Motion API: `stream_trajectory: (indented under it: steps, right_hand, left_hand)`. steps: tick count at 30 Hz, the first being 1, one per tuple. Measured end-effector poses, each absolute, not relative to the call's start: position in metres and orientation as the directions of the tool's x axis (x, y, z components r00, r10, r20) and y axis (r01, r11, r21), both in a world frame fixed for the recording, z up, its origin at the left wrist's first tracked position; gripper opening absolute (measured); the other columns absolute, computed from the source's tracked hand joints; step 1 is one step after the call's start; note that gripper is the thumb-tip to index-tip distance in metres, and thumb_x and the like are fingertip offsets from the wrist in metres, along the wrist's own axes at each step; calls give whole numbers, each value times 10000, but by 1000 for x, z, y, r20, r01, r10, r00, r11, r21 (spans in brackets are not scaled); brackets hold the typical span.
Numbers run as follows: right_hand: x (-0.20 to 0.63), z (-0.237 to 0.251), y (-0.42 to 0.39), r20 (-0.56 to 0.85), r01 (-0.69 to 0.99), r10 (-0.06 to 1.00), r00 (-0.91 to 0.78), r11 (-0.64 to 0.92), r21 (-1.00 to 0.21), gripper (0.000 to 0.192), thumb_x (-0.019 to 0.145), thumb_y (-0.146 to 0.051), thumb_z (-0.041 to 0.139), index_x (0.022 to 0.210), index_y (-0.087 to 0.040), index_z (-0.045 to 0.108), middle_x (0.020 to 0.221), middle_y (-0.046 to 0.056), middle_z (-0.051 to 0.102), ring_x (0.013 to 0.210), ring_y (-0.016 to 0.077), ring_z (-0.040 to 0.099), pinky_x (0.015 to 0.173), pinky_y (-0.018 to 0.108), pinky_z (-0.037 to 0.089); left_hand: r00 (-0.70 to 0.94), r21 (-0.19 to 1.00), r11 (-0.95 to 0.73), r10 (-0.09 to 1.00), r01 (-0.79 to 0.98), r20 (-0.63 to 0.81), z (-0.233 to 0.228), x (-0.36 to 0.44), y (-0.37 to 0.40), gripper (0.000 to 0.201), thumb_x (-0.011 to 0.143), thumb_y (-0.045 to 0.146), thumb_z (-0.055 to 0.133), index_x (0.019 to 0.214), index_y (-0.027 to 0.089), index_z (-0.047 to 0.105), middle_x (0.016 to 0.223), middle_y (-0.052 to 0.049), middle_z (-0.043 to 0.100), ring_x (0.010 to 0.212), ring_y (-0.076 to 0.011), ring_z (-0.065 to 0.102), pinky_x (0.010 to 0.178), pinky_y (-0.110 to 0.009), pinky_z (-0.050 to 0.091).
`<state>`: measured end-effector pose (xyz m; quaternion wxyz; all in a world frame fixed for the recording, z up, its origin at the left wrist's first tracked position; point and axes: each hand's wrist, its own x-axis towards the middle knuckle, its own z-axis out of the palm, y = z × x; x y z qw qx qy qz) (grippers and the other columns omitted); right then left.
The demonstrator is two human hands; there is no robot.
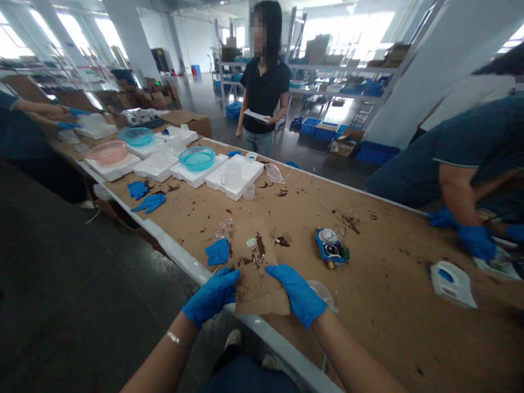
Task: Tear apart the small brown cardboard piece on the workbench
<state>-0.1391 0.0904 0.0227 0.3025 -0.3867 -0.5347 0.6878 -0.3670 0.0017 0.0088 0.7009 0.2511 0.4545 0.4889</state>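
Note:
Both my hands wear blue gloves and grip a stained brown cardboard sheet (254,256) lying on the near edge of the cardboard-covered table (380,284). My left hand (213,295) pinches the sheet's left side. My right hand (301,295) holds its right side. A small label sits on the sheet. A folded blue cloth (218,252) lies just left of the sheet. A clear plastic lid (323,292) rests beside my right hand. A blue device with a white dial (331,246) lies further back on the table.
White foam trays (235,177) with teal bowls (197,158) and a pink bowl (108,152) line the far left. Loose blue gloves (149,202) lie near them. A person at right in blue gloves (477,240) works near a white housing (452,283). Another person stands across the table.

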Motion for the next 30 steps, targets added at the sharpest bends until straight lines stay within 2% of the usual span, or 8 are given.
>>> stream_trajectory:
  steps: [4,8,10,13,17,24,27,30]
  right_hand:
    - [-153,12,82,-276,-51,841,-466,-337,-940,444,618,-553,796,894,-213,721,1054,63,683,1139,301,551,1102,510,333]
    - [-151,23,91,-383,-105,663,-644,-572,-814,395,732,-394,727,1078,-211,671,1070,52,687,1000,260,641,898,440,520]
    - [-148,29,97,-372,-74,607,-702,-581,-810,425,717,-296,724,1130,-235,648,1097,38,682,944,243,660,777,373,562]
    - [-146,33,99,-331,-57,611,-719,-527,-848,481,692,-231,716,1165,-244,633,1148,37,667,920,224,664,661,290,563]
    - [-147,29,94,-295,-43,610,-735,-476,-878,527,717,-256,689,1233,-234,586,1164,57,659,912,231,665,627,287,562]
    - [-146,23,91,-331,-14,667,-668,-456,-890,527,694,-239,666,1209,-206,556,973,36,694,697,167,644,491,211,493]
    - [-143,25,89,-296,-31,632,-716,-453,-891,592,743,-245,651,1314,-250,496,1066,33,679,761,177,656,509,214,505]
    - [-144,22,86,-257,-67,647,-718,-433,-899,621,733,-259,676,1327,-265,496,1164,43,655,847,216,668,515,233,515]
  left_hand:
    - [78,818,299,951,-492,-300,9,-358,6,580,770,319,744,1267,134,509,1277,-162,557,1156,-331,548,963,-421,507]
    - [111,823,283,958,-492,-263,17,-363,4,613,730,259,783,1263,116,515,1277,-180,554,1153,-347,548,996,-448,491]
    - [142,816,301,954,-494,-265,18,-363,1,610,730,231,782,1266,113,515,1273,-185,555,1149,-347,552,1010,-454,482]
    - [182,796,334,942,-505,-280,17,-362,-1,613,744,215,762,1288,115,498,1277,-192,551,1146,-356,553,1003,-462,486]
    - [208,766,361,933,-532,-295,11,-361,-3,647,737,215,756,1310,118,473,1293,-197,538,1158,-374,540,987,-475,496]
    - [215,766,383,924,-516,-317,6,-364,-4,647,726,187,778,1298,120,483,1282,-194,546,1150,-361,548,1014,-480,480]
    - [227,769,383,924,-512,-309,5,-364,-4,647,728,176,777,1303,123,484,1280,-198,546,1149,-366,548,988,-471,497]
    - [238,758,380,925,-530,-298,2,-363,-3,663,735,158,751,1330,145,460,1302,-185,534,1177,-369,526,973,-466,501]
